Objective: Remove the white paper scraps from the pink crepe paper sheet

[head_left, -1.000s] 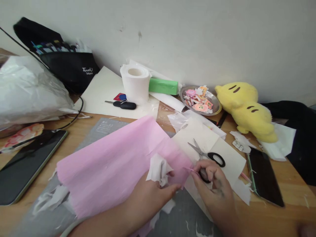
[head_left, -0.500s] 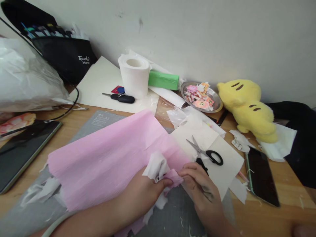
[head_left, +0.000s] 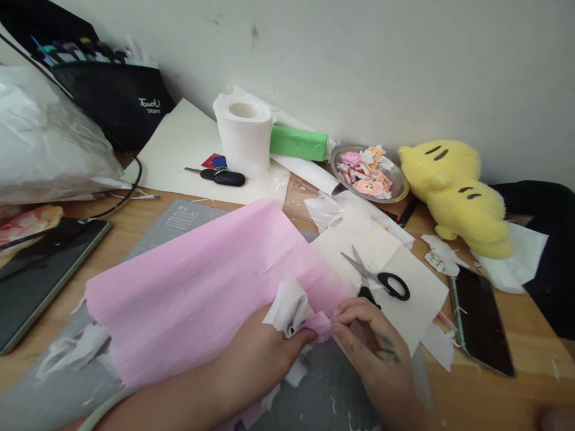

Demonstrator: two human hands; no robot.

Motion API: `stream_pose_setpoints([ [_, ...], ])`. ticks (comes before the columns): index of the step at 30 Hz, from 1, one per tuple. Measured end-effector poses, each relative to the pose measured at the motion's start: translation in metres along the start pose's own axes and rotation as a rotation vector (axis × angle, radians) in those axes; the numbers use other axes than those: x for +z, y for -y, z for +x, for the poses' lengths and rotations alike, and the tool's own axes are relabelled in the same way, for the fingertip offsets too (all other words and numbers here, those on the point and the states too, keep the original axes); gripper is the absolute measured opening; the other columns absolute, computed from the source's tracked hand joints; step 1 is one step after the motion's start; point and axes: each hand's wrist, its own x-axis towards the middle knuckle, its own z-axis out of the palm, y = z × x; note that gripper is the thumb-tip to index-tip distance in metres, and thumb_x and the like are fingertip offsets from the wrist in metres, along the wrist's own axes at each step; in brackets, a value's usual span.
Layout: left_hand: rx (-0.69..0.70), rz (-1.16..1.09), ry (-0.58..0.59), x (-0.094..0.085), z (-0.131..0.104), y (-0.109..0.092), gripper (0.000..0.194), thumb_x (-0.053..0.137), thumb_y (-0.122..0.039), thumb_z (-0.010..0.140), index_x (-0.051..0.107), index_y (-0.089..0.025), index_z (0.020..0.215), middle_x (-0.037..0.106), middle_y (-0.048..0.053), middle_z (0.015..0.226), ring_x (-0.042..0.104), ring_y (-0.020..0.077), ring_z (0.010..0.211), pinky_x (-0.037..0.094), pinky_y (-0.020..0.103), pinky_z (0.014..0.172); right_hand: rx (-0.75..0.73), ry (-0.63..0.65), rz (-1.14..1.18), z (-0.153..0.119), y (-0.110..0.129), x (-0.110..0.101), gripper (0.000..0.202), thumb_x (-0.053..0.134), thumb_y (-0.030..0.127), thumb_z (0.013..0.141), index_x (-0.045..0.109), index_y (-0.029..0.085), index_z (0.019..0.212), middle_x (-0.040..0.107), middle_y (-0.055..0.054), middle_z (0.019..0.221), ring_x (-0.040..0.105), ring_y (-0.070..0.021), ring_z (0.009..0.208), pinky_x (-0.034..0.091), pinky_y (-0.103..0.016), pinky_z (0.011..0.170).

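Note:
My left hand is closed around a wad of white tissue with a piece of pink crepe paper wrapped at its lower end. The thumb presses on the pink piece. At the other end of that piece, my right hand pinches its edge between thumb and fingertips. A large sheet of pink crepe paper spreads beneath and beyond my left hand, over a grey cutting mat. Scissors with black handles lie partly open just past my right hand, on cream paper.
A tissue roll, a green roll and a metal dish of paper cutouts stand along the wall. Yellow plush toys and a phone are at right. A tablet and a plastic bag lie left.
My right fingers have shifted slightly on the edge of the pink piece, with thumb and fingers a little farther apart behind the pinch. My left hand keeps its hold. The view has moved slightly.

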Motion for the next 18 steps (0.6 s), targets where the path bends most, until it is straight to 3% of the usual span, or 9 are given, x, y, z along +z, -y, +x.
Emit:
stream_pose_setpoints([
  [3, 0.081, 0.151, 0.025, -0.0006, -0.0002, -0.0036, 0.018, 0.061, -0.027, 0.072, 0.052, -0.022, 0.057, 0.049, -0.006, 0.051, 0.051, 0.0142, 0.056, 0.036, 0.022, 0.054, -0.080, 0.033, -0.103, 0.0015, -0.0014, 0.0012, 0.008, 0.061, 0.016, 0.082, 0.062, 0.023, 0.079, 0.062, 0.000, 0.086, 0.061, -0.0117, 0.083, 0.049, -0.017, 0.074],
  [6, 0.073, 0.214, 0.056, -0.0015, -0.0002, -0.0057, 0.017, 0.058, -0.028, 0.074, 0.051, -0.022, 0.060, 0.051, -0.006, 0.054, 0.049, 0.0132, 0.053, 0.035, 0.023, 0.054, -0.105, 0.040, -0.163, 0.0017, -0.0020, 0.0012, 0.008, 0.058, 0.015, 0.083, 0.061, 0.023, 0.081, 0.061, -0.001, 0.088, 0.061, -0.0113, 0.084, 0.048, -0.016, 0.073],
  [10, 0.081, 0.259, 0.088, -0.0026, 0.0002, -0.0059, 0.021, 0.055, -0.029, 0.076, 0.047, -0.022, 0.057, 0.048, -0.006, 0.049, 0.050, 0.0145, 0.055, 0.037, 0.022, 0.055, -0.164, 0.095, -0.222, 0.0001, -0.0036, -0.0017, 0.010, 0.054, 0.014, 0.085, 0.060, 0.022, 0.084, 0.059, -0.002, 0.092, 0.059, -0.0120, 0.089, 0.046, -0.018, 0.079],
  [16, 0.074, 0.271, 0.122, -0.0033, 0.0012, -0.0068, 0.010, 0.052, -0.027, 0.078, 0.056, -0.021, 0.071, 0.058, -0.002, 0.064, 0.053, 0.0147, 0.059, 0.040, 0.023, 0.057, -0.195, 0.282, -0.299, -0.0031, -0.0090, -0.0054, 0.009, 0.054, 0.018, 0.086, 0.059, 0.023, 0.093, 0.055, -0.004, 0.108, 0.056, -0.0147, 0.099, 0.044, -0.021, 0.085],
  [18, 0.065, 0.283, 0.118, -0.0032, 0.0014, -0.0074, 0.012, 0.052, -0.027, 0.078, 0.055, -0.021, 0.068, 0.056, -0.003, 0.060, 0.052, 0.0144, 0.058, 0.040, 0.022, 0.056, -0.193, 0.250, -0.265, -0.0027, -0.0088, -0.0059, 0.012, 0.053, 0.017, 0.087, 0.059, 0.023, 0.094, 0.056, -0.004, 0.108, 0.056, -0.0139, 0.100, 0.044, -0.020, 0.086],
])
